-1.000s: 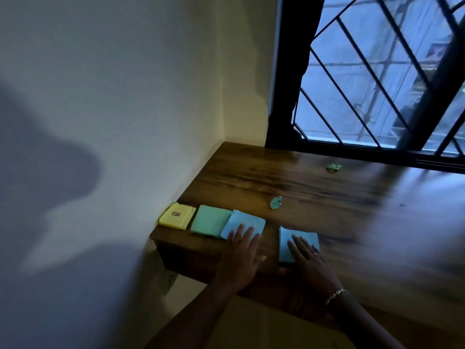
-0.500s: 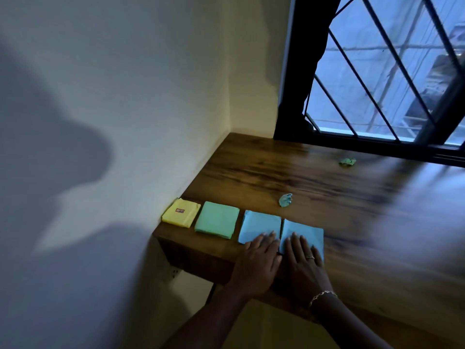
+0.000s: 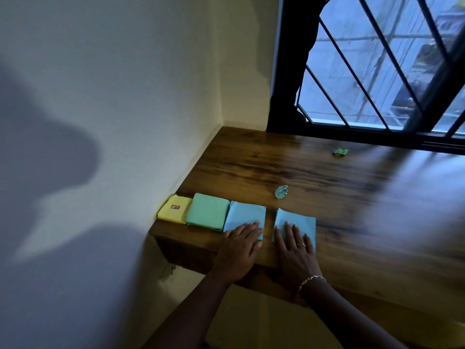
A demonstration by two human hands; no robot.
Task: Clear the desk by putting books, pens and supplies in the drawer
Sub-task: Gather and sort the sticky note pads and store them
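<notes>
Wooden table (image 3: 339,197): your left hand (image 3: 240,250) lies flat on the left blue pad (image 3: 245,214), right hand (image 3: 294,251) on the right blue pad (image 3: 300,220), gripping nothing.

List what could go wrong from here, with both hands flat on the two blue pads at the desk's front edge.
1. The left hand rests flat on the left blue pad and the right hand on the right blue pad, gripping neither. Both pads sit at the front edge of the desk, so a pull toward the person could drop them.
2. The crumpled blue scrap and green scrap lie farther back and could be missed.
</notes>
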